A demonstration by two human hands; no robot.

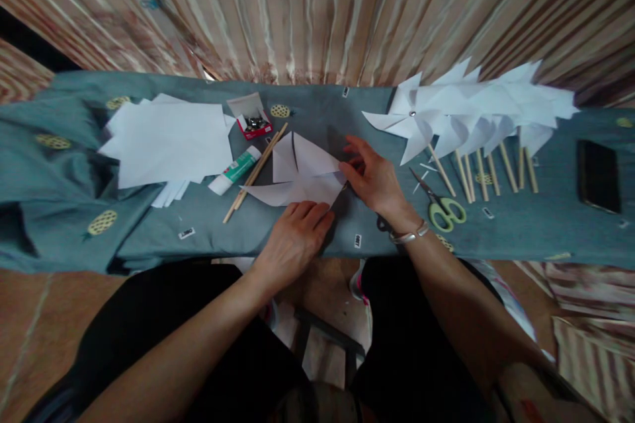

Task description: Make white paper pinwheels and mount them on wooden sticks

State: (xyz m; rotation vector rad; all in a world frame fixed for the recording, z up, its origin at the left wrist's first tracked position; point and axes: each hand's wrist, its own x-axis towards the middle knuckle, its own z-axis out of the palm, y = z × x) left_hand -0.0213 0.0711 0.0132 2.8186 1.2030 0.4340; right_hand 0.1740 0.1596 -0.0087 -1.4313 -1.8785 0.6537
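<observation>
A white paper sheet (317, 157), slit in from its corners, lies in front of me with some of its flaps curving up. At its lower edge my left hand (296, 238) grips the paper, fingers together on top and the thumb mostly hidden. The right corner of the sheet is between the thumb and fingers of my right hand (373, 180), which wears a silver bracelet (411, 234) at the wrist. Just left of the sheet are thin wooden sticks (258, 170) and a green-and-white glue stick (235, 170).
A stack of white paper (171, 142) lies at left. Behind the glue stands an opened red box (255, 125) of small shiny metal pieces. Finished paper pinwheels (414, 115) on sticks overlap at right, near green-handled scissors (439, 203). A black phone (598, 175) lies far right on the tablecloth (397, 241).
</observation>
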